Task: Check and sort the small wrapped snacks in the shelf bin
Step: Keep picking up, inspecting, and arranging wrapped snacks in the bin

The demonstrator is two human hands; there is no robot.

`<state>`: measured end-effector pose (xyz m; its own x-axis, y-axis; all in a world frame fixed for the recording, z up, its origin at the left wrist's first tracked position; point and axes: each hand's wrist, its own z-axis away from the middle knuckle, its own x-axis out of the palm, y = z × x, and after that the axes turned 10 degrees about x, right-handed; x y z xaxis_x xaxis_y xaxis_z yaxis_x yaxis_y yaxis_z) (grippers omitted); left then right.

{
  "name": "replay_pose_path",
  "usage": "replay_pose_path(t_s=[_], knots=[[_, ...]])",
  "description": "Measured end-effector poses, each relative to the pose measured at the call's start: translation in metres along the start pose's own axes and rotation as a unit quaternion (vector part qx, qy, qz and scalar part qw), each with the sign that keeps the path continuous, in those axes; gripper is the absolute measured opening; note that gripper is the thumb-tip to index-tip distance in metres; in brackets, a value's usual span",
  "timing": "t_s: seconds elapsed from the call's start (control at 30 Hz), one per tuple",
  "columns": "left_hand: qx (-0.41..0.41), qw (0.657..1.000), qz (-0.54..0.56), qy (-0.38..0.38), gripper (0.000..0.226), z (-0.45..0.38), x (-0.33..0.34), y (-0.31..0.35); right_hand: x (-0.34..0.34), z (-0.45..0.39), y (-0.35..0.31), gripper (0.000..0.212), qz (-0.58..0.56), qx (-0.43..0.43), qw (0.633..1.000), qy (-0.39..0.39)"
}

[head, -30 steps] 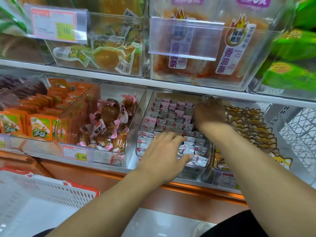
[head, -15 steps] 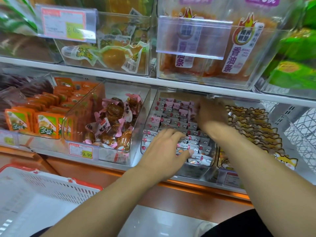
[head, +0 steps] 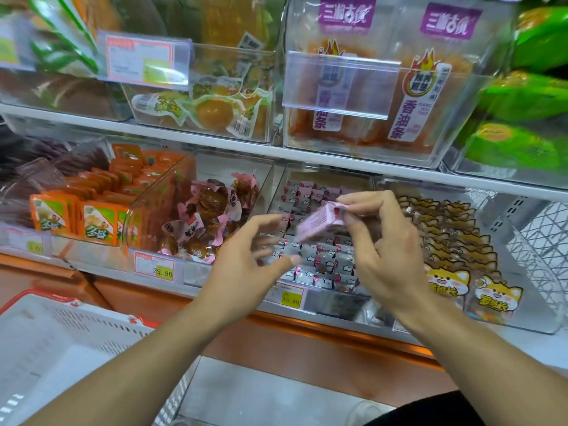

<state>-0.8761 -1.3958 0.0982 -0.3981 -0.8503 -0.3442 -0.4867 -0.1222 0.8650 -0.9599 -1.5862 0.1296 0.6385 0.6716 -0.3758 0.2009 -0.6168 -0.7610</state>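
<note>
Head view: the right hand (head: 384,256) pinches a pink wrapped snack (head: 319,221) above the clear shelf bin (head: 322,290). The left hand (head: 246,265), fingers spread, holds nothing beside it.

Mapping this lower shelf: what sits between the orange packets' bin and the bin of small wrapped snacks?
Head view: a clear bin of pink-and-brown wrapped snacks.

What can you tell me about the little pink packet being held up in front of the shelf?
The pink packet is a small block-shaped wrapped snack with a glossy pink and pale wrapper and a crimped end; its print is too blurred to read. It is lifted above the clear bin of similar small snacks and tilted, its right end higher. The right hand pinches that crimped end between thumb and fingertips. The left hand is open just below and left of it, not clearly touching it.
</note>
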Motion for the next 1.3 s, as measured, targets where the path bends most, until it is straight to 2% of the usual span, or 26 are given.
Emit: replay_pose_path(t_s=[0.1,0.2,0.27,0.33,0.4,0.5,0.6,0.73,0.87,0.93,1.0,1.07,1.13,1.23,1.3], knots=[[-0.021,0.998,0.053,-0.041,0.051,0.010,-0.007,0.004,0.013,0.015,-0.007,0.007,-0.143,0.156,0.977,-0.037],[-0.059,0.992,0.104,-0.048,0.036,0.018,-0.013,0.005,0.015,0.014,-0.009,0.009,-0.277,0.343,0.893,-0.093],[-0.098,0.982,0.154,-0.046,0.034,0.023,-0.016,0.002,0.012,0.008,-0.010,0.014,-0.327,0.416,0.839,-0.127],[-0.125,0.973,0.192,-0.042,0.032,0.026,-0.019,0.001,0.010,0.004,-0.006,0.020,-0.339,0.446,0.816,-0.146],[-0.138,0.969,0.198,-0.047,0.032,0.028,-0.022,0.001,0.010,0.003,-0.003,0.027,-0.336,0.445,0.812,-0.173],[-0.148,0.969,0.192,-0.046,0.034,0.029,-0.023,0.002,0.011,0.003,-0.002,0.042,-0.312,0.426,0.810,-0.255],[-0.145,0.973,0.174,-0.046,0.036,0.029,-0.020,0.003,0.013,0.005,-0.002,0.040,-0.269,0.392,0.811,-0.341],[-0.180,0.957,0.226,-0.028,0.042,0.026,-0.014,0.005,0.010,0.006,0.005,0.028,-0.264,0.369,0.832,-0.319],[-0.245,0.909,0.337,0.011,0.039,0.021,-0.013,0.006,0.006,0.007,0.007,0.032,-0.287,0.330,0.845,-0.308],[-0.246,0.901,0.356,0.026,0.040,0.018,-0.013,0.005,0.006,0.008,0.007,0.037,-0.293,0.326,0.846,-0.305],[-0.225,0.907,0.353,0.039,0.043,0.017,-0.014,0.004,0.007,0.007,0.007,0.047,-0.303,0.340,0.838,-0.299],[-0.187,0.922,0.335,0.043,0.042,0.017,-0.015,0.002,0.007,0.006,0.007,0.054,-0.325,0.374,0.815,-0.300],[-0.146,0.944,0.296,0.032,0.042,0.018,-0.015,0.001,0.008,0.007,0.007,0.048,-0.329,0.405,0.797,-0.303],[-0.115,0.956,0.271,0.020,0.051,0.019,-0.015,-0.002,0.009,0.008,0.010,0.037,-0.313,0.413,0.806,-0.286],[-0.121,0.949,0.292,0.024,0.060,0.018,-0.016,-0.002,0.008,0.007,0.011,0.038,-0.316,0.387,0.822,-0.272]])
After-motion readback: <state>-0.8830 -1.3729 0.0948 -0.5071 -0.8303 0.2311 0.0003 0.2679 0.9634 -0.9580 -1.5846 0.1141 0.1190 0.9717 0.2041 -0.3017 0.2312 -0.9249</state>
